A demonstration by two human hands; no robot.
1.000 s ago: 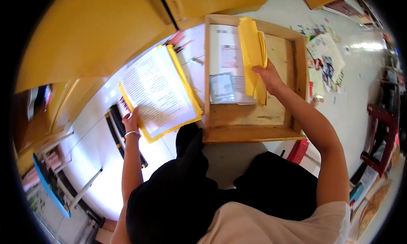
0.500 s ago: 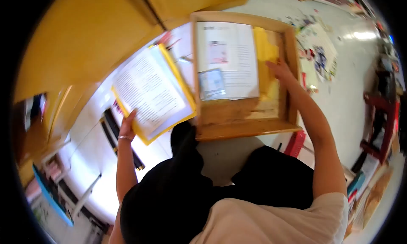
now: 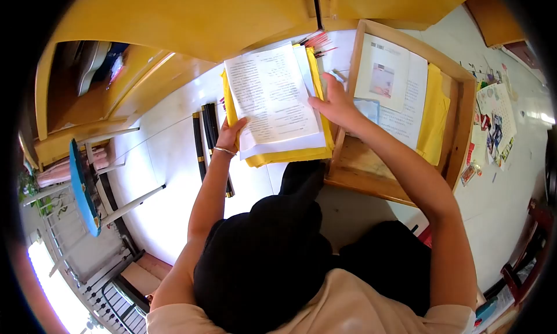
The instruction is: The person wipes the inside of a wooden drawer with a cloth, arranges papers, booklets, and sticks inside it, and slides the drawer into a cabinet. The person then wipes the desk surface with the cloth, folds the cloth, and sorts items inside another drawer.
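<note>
Pale glossy floor tiles point(image 3: 148, 186) spread beneath the person, with a yellow cabinet point(image 3: 174, 20) across the top of the frame and an opening in its front at upper left. At left, a blue round-edged piece point(image 3: 84, 189) stands on pale legs. Dark rods with gold bands point(image 3: 200, 148) lie on the tiles left of centre. Thin red sticks point(image 3: 318, 41) lie near the cabinet's base, at upper centre. Colourful papers and scraps point(image 3: 496, 119) are strewn over the floor at right.

Just above the centre of the frame are printed sheets point(image 3: 270, 96), stacked with their edges slightly out of line on a yellow folder point(image 3: 290, 156) that shows along the left, bottom and right. The left hand point(image 3: 232, 135) grips the lower left edge of this bundle, thumb over the front; its other fingers are largely hidden. The right hand point(image 3: 337, 105) is at the right side, its thumb touching the edge of the sheets and its index finger spread wide from the thumb; how its remaining fingers lie I cannot tell.

Just right of the bundle, a wooden drawer point(image 3: 400, 196) sits at an angle. Along its left part lie white papers point(image 3: 406, 90), a small light-blue packet point(image 3: 368, 109) over their lower left, and a yellow envelope point(image 3: 435, 116) beside them, partly under their right edge.
</note>
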